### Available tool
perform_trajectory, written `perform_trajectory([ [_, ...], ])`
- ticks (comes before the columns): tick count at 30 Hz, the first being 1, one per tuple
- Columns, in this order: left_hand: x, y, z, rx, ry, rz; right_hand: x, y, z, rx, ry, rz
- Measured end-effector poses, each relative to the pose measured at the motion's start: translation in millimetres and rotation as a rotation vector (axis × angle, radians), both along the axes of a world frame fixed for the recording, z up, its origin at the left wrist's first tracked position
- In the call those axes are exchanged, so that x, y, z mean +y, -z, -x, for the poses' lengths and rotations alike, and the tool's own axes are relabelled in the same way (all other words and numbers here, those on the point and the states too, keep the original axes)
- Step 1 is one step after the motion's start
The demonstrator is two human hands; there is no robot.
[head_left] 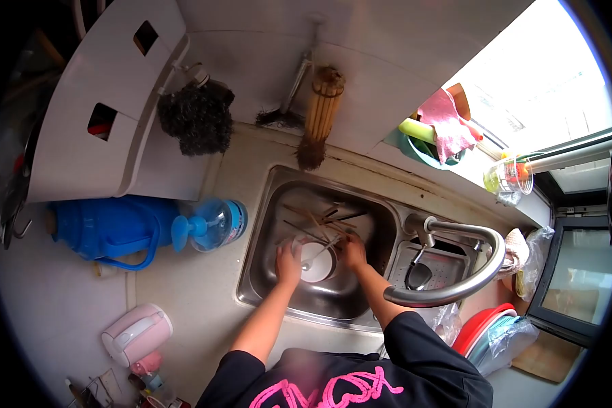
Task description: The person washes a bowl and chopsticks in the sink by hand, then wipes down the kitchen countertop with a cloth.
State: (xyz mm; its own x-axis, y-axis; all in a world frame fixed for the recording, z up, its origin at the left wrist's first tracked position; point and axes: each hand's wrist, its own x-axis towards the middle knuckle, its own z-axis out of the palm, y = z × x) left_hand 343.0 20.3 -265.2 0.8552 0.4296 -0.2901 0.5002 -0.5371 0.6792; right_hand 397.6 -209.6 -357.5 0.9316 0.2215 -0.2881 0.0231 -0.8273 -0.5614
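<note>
Left hand point(289, 264) half-curled at your white bowl's point(321, 273) nine o'clock, hold unclear; right hand point(353, 251), two o'clock, near chopsticks point(314, 220), closure unclear. Uneven pressure could tip the bowl.

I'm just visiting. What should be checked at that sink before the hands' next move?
1. Left hand at the white bowl: ok, at its left side.
2. Right hand close by: ok, at the bowl's right.
3. Sink free of loose utensils: not ok, several lie beyond the bowl.
4. Water running from the faucet: cannot tell.
5. Pump bottle outside the sink: ok, on the counter.
</note>
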Motion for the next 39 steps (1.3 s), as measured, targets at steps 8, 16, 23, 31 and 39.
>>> perform_trajectory([
  [8,2.8,12.2,-26.0,0.019,-0.034,0.088,4.4,-32.9,-1.9,-0.08,-0.072,0.022],
  [16,-28.5,4.5,-38.1,0.029,-0.009,0.265,-7.1,-97.4,-11.5,0.123,0.24,-0.345],
  [23,-81.2,-23.4,-55.3,-0.132,0.071,0.725,-2.0,-122.1,-56.1,0.293,0.067,-0.562],
  [31,-72.5,-24.1,-56.0,-0.213,-0.054,0.832,-26.3,-5.7,-62.2,0.051,0.971,-0.44],
  [39,-56.7,-67.4,-50.1,-0.179,-0.03,0.321,-54.0,160.1,-86.2,0.553,0.973,-0.823],
])
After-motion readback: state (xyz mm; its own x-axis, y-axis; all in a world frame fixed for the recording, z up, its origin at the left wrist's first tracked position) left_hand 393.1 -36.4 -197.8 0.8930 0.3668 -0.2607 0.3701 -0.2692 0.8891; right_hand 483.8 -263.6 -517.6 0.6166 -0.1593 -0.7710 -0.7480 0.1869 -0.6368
